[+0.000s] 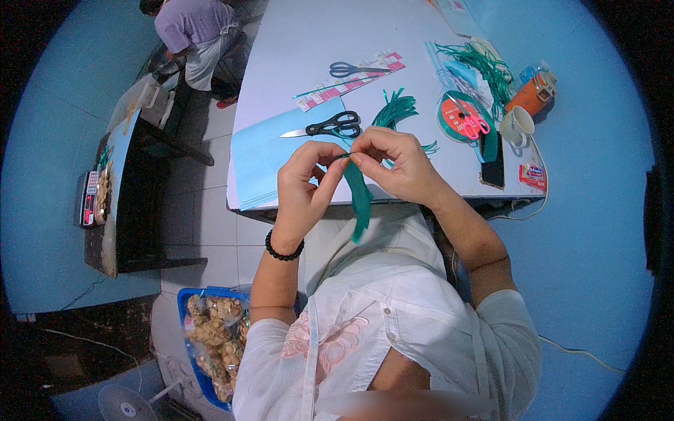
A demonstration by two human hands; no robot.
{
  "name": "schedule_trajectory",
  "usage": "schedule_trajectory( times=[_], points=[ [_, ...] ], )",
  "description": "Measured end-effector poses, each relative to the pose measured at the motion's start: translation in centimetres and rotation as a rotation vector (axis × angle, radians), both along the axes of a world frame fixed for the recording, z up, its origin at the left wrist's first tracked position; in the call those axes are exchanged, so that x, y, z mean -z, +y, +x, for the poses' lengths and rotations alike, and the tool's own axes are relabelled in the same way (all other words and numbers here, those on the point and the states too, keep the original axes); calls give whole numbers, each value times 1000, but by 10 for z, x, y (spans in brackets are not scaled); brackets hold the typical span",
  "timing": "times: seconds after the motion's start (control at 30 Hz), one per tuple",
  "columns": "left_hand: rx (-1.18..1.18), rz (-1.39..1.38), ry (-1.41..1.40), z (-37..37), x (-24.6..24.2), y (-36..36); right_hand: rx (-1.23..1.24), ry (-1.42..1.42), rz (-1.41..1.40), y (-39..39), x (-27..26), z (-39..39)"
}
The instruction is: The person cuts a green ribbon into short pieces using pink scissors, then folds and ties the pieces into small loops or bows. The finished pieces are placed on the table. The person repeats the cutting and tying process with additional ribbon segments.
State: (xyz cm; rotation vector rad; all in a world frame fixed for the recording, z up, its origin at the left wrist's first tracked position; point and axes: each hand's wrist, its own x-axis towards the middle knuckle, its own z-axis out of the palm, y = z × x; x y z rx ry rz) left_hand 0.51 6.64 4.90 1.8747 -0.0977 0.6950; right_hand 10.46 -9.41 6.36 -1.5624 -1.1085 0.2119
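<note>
Between my two hands, just above the table's front edge, a green ribbon (358, 200) is pinched and hangs down in front of my lap. My left hand (310, 181) grips its gathered top between thumb and forefinger. Close against it, the thumb and forefinger of my right hand (397, 163) pinch the same gathered spot. Black-handled scissors (333, 125) lie just beyond on light blue sheets (279, 152). A bundle of cut green ribbon strips (397, 109) rests past my right hand, partly hidden by it.
Ahead lie dark-handled scissors (358, 69) on a printed strip (321, 96). To the right are a ribbon spool (454, 117), pink scissors (475, 127), a phone (493, 169), a mug (517, 124) and an orange bottle (532, 93). A blue crate (185, 316) of bagged food stands lower left; a person (197, 37) bends beyond.
</note>
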Motion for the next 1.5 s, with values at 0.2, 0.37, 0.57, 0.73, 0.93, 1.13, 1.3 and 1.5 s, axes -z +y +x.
schedule_trajectory(
  times=[0.2,0.37,0.57,0.73,0.93,1.13,1.3,1.5],
  points=[
    [-13,149,-20,-2,-9,-2,22,-168,-11,-2,-9,-1],
    [-69,317,-85,-3,-8,-8,34,-191,-25,-3,-10,-3],
    [-180,415,-229,1,5,-17,40,-172,11,-4,-10,-5],
    [-232,488,-347,4,13,-19,1,33,14,-4,-9,-5],
    [41,-83,-221,-6,20,-16,-25,493,10,-6,5,11],
    [221,-550,-268,-49,19,23,236,691,192,-14,56,92],
    [51,-438,-394,-105,-2,64,495,571,11,-33,110,172],
    [-80,-417,-590,-134,-20,86,709,343,-139,-41,164,215]
  ],
)
